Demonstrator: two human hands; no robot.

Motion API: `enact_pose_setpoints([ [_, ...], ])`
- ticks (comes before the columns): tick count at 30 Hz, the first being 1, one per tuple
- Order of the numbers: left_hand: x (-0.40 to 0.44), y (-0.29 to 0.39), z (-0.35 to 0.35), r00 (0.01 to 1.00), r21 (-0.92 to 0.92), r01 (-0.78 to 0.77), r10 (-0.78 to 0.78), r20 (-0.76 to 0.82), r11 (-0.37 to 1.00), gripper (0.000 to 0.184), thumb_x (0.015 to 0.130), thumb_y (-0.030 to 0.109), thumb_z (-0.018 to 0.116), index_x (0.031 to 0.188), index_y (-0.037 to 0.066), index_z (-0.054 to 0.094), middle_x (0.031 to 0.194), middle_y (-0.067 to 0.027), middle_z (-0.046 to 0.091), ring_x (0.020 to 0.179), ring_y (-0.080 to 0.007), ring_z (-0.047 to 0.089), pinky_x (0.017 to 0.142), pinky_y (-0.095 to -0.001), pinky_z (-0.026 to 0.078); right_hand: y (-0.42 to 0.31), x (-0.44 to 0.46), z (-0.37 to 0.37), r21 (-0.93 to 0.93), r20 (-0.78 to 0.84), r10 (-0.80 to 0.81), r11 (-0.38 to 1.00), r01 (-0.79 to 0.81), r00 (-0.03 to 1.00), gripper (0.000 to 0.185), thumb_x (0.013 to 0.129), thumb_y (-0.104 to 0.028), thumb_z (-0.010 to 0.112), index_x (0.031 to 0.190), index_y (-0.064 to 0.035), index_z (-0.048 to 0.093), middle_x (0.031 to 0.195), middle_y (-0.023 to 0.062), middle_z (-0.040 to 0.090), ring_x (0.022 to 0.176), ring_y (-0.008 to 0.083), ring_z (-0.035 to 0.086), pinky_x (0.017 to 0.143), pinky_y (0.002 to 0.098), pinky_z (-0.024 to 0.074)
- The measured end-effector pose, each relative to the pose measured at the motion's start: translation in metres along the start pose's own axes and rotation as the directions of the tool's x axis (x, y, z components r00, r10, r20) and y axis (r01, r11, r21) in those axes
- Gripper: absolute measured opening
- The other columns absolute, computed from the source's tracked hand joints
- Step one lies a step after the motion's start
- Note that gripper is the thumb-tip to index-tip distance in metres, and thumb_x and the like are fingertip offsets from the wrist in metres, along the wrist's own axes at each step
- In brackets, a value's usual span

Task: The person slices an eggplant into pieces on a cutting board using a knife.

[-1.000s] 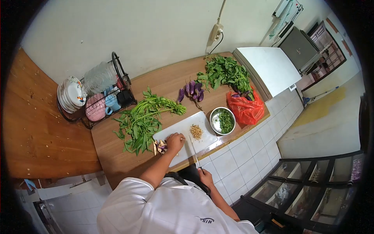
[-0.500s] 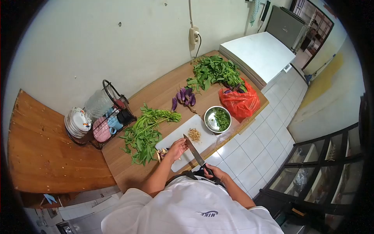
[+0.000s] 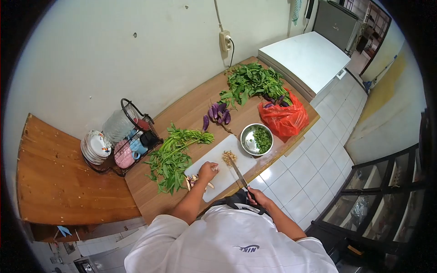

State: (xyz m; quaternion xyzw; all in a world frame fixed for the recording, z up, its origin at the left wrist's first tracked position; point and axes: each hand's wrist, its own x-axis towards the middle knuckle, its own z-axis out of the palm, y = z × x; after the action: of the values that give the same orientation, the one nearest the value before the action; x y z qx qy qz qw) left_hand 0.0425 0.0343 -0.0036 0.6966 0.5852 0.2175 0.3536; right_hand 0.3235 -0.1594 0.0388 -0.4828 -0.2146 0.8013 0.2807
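Observation:
My right hand (image 3: 258, 199) grips the black handle of a kitchen knife (image 3: 240, 174). The blade points away from me, its tip at a small heap of chopped pale-brown bits (image 3: 229, 158) on the white cutting board (image 3: 222, 181). Over the board's left part, my left hand (image 3: 208, 172) is closed with fingers curled; a small pale bit shows at the fingertips, too small to name. Beside that wrist lie several purple-and-white pieces (image 3: 191, 181), partly hidden by the arm. A metal bowl (image 3: 248, 142) holding chopped greens (image 3: 262, 139) stands at the board's far right corner.
Leafy greens (image 3: 170, 159) lie left of the board, and purple eggplants (image 3: 219, 113) behind it. Farther back are more greens (image 3: 255, 82) and a red plastic bag (image 3: 287, 119). A dish rack (image 3: 150, 135) with cups and plates stands at the left, near the wall.
The knife tip has moved from beside my left fingers to the chopped heap. My left hand has drawn back slightly from the blade and its fingers have curled in.

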Motion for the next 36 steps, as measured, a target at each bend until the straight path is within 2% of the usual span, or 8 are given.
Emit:
enact_pose_setpoints([
  [2,-0.007,0.017,-0.009,0.998,0.145,-0.057,0.053,0.03,0.988,0.025,0.076,0.019,0.084,0.099,0.012,0.08,0.096,-0.0116,0.071,0.091,-0.0312,0.07,0.083,-0.0413,0.056,0.004,0.003,0.003,-0.036,-0.056,-0.011,0.999,0.009,0.998,0.057,0.108,-0.055,0.041,0.072,-0.0114,0.05,0.055,0.0001,0.043,0.042,0.0123,0.036,0.043,0.0289,0.0296],
  [10,-0.012,0.008,0.002,0.999,0.113,-0.033,0.034,-0.006,0.993,0.02,0.076,0.018,0.084,0.094,0.01,0.079,0.088,-0.0104,0.073,0.082,-0.0263,0.072,0.077,-0.0387,0.058,0.031,0.032,0.006,-0.345,-0.214,-0.062,0.938,-0.015,0.975,0.06,0.103,-0.059,0.052,0.075,-0.0068,0.06,0.06,0.0032,0.053,0.052,0.0145,0.05,0.05,0.0317,0.0399],
  [13,-0.017,0.01,0.003,0.996,0.047,0.065,-0.062,-0.06,0.997,0.019,0.077,0.017,0.084,0.092,0.007,0.079,0.085,-0.0097,0.075,0.076,-0.0222,0.073,0.072,-0.0356,0.058,0.034,0.04,0.001,-0.642,-0.298,-0.126,0.76,-0.101,0.946,0.064,0.099,-0.061,0.056,0.102,0.0002,0.074,0.085,0.0115,0.072,0.076,0.0207,0.065,0.073,0.0368,0.0519],
  [22,-0.016,0.003,0.015,0.991,-0.11,-0.01,-0.005,-0.135,0.994,0.03,0.078,0.013,0.082,0.107,0.007,0.076,0.093,-0.0106,0.077,0.083,-0.024,0.073,0.078,-0.0358,0.058,0.02,0.028,0.016,-0.663,-0.345,-0.112,0.732,-0.157,0.932,0.067,0.099,-0.064,0.053,0.106,-0.0007,0.075,0.09,0.017,0.073,0.087,0.0296,0.069,0.083,0.0409,0.0528],
  [24,-0.018,0.006,0.01,0.975,0.085,-0.111,0.125,-0.183,0.99,0.03,0.077,0.012,0.081,0.106,0.009,0.076,0.095,-0.011,0.075,0.089,-0.0295,0.07,0.083,-0.0402,0.056,0.018,0.024,0.02,-0.65,-0.353,-0.09,0.739,-0.175,0.931,0.067,0.099,-0.064,0.053,0.105,-0.0008,0.075,0.09,0.0177,0.073,0.088,0.0305,0.069,0.084,0.041,0.0528],
  [30,-0.023,0.009,0.001,0.983,0.124,-0.062,0.083,-0.163,0.99,0.012,0.076,0.017,0.084,0.084,0.009,0.08,0.088,-0.0095,0.071,0.088,-0.0318,0.067,0.081,-0.0426,0.054,0.031,0.028,0.017,-0.644,-0.369,-0.119,0.748,-0.162,0.922,0.069,0.097,-0.065,0.053,0.112,-0.0009,0.073,0.092,0.0192,0.073,0.091,0.0321,0.07,0.086,0.0426,0.0521],
  [32,-0.021,0.005,0.002,0.987,0.089,-0.052,0.065,-0.144,0.995,0.011,0.077,0.018,0.084,0.081,0.01,0.08,0.087,-0.009,0.071,0.087,-0.0313,0.066,0.081,-0.0425,0.054,0.033,0.03,0.018,-0.62,-0.398,-0.131,0.768,-0.161,0.908,0.061,0.1,-0.06,0.055,0.1,-0.0017,0.075,0.079,0.0127,0.071,0.078,0.0253,0.066,0.076,0.0406,0.0512],
  [36,-0.023,0.005,0.0,0.98,0.144,-0.132,0.151,-0.13,0.981,0.012,0.08,0.02,0.081,0.087,0.011,0.082,0.085,-0.0096,0.07,0.087,-0.0307,0.067,0.08,-0.0415,0.055,0.028,0.027,0.025,-0.617,-0.396,-0.139,0.772,-0.151,0.908,0.058,0.1,-0.057,0.057,0.101,-0.002,0.076,0.072,0.0088,0.066,0.071,0.0211,0.062,0.07,0.0385,0.0497],
])
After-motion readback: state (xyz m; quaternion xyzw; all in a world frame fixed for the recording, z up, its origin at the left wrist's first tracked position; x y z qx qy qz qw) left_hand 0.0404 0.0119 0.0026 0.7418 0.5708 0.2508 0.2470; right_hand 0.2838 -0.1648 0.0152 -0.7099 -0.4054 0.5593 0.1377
